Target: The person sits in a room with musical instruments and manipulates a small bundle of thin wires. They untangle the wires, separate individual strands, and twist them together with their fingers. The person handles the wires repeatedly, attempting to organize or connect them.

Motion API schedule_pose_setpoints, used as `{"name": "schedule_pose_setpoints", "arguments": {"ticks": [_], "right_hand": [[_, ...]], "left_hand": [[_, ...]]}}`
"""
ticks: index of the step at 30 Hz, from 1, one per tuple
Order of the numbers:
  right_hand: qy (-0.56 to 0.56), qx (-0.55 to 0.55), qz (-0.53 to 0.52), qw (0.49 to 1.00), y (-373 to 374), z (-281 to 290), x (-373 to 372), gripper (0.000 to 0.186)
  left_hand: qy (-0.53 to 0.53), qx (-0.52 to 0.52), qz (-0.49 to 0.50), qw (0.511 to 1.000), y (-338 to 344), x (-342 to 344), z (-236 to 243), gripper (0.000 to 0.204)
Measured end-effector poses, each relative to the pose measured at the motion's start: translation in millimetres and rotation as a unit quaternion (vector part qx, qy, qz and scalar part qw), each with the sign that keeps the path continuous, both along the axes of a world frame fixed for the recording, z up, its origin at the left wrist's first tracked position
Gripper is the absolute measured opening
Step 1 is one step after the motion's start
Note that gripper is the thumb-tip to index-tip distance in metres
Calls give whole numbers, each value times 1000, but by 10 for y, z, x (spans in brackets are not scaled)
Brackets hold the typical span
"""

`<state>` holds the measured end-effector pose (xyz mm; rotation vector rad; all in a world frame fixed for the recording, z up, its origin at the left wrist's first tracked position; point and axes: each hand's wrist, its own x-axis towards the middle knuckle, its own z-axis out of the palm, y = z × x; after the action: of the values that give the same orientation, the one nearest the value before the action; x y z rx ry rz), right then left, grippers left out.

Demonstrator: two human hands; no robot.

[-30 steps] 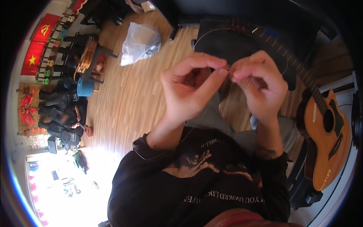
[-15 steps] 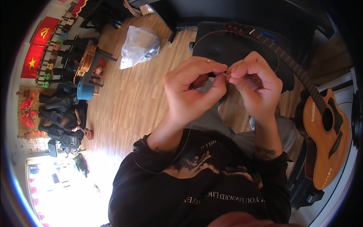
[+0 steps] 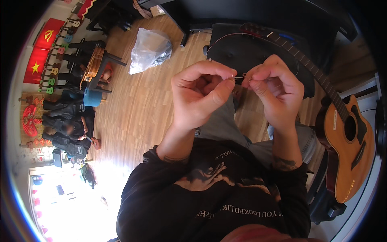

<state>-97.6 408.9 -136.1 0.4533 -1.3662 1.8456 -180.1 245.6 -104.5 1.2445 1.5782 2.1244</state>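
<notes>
In front of my chest, my left hand (image 3: 197, 90) pinches a thin guitar string (image 3: 238, 78) between thumb and forefinger. Across a small gap, my right hand (image 3: 279, 90) pinches the same string, and a small loop of it shows at the fingertips. An acoustic guitar (image 3: 333, 139) with a light wooden body leans at my right. Its neck lies over a black cushioned seat (image 3: 238, 46), with the dark headstock (image 3: 253, 29) at the far end. Another thin, coppery strand curves from the headstock over the seat's left side.
On the wooden floor lies a clear plastic bag (image 3: 150, 51). A dark table (image 3: 100, 72) with a guitar on it and a blue stool (image 3: 92, 97) stand at the left. Farther down that side, a seated person (image 3: 76, 127) holds a small reddish guitar. Small colourful ukuleles (image 3: 52, 70) hang on the wall.
My hands have drawn slightly apart, the left one shifting left, so a short stretch of string now shows between the fingertips. Both pinches remain closed.
</notes>
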Motion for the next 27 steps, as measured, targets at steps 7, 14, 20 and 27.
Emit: {"name": "schedule_pose_setpoints", "arguments": {"ticks": [7,14,20,27], "right_hand": [[-33,-50,45,997,-13,31,-2,14],[-125,-66,63,988,-56,32,2,14],[-169,-13,77,982,-38,8,-14,12],[-273,-27,74,959,-194,-114,-119,13]], "left_hand": [[-66,-2,-11,998,41,84,69,23],[-66,-32,-2,997,33,31,72,26],[90,-124,81,985,-62,-215,116,22],[136,-267,56,952,-261,-388,19,17]]}}
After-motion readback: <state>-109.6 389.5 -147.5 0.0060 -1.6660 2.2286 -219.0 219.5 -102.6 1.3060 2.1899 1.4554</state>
